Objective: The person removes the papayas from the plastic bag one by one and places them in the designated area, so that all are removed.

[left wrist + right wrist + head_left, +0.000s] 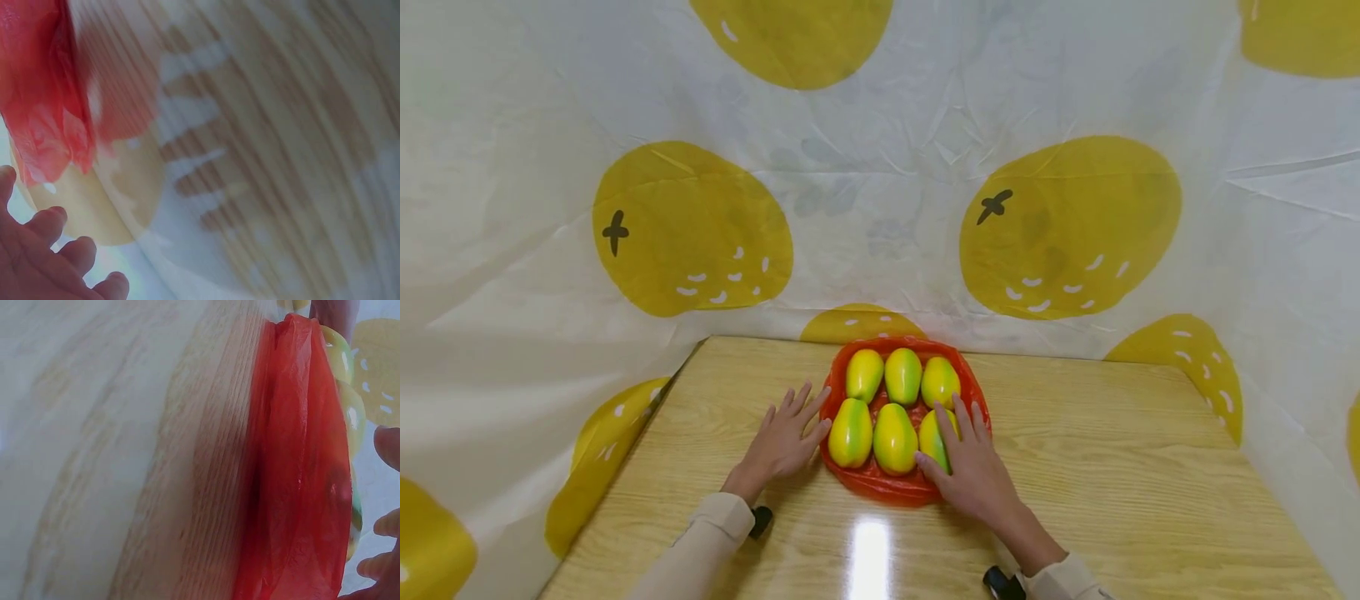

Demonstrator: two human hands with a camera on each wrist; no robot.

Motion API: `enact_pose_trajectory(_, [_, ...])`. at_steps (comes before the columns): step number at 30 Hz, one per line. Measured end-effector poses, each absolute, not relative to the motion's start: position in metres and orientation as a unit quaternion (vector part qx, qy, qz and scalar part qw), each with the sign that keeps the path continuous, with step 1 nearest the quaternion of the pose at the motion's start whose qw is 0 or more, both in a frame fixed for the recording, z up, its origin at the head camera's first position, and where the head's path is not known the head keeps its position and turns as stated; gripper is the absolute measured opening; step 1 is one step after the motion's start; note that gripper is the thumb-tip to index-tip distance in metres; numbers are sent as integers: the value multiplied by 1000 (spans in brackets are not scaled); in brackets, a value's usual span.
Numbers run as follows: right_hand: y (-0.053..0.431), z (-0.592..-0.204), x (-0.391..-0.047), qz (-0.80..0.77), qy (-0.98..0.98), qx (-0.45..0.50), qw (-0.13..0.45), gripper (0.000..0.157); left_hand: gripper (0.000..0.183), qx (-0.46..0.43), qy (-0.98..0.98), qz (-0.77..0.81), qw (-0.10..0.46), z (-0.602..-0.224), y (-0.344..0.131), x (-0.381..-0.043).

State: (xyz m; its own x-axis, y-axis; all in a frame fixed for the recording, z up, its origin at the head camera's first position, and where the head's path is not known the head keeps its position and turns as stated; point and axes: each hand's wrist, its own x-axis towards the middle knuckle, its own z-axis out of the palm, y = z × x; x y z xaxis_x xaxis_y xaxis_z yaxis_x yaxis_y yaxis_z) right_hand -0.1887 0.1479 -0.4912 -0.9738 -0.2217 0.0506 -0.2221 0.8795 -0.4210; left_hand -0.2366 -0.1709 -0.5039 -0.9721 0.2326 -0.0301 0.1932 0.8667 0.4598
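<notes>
A round tray lined with red plastic point(880, 492) holds several glossy yellow-green mangoes point(895, 439) in two rows of three. My left hand point(784, 442) is spread beside the tray's left rim, its fingertips right at the edge. Over the front right mango point(931, 442) reaches my right hand point(973, 475), fingers apart, partly covering that fruit. In the left wrist view, the red plastic point(44, 87) rises past the loosely bent fingers point(78, 255). From the right wrist, the red side point(300, 462) appears close up, with mangoes point(353, 419) showing above its rim.
The tray stands near the far edge of a light wood-grain table point(1090, 467). Behind and around it hangs a white cloth point(880, 233) printed with big yellow fruits. A bright light reflection lies on the tabletop in front of the tray.
</notes>
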Motion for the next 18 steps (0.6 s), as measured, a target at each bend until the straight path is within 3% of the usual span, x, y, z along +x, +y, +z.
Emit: enact_pose_trajectory(18, [141,-493,-184,269,-955,112,47,83,62,73,933,345,66,-497,-166,-240])
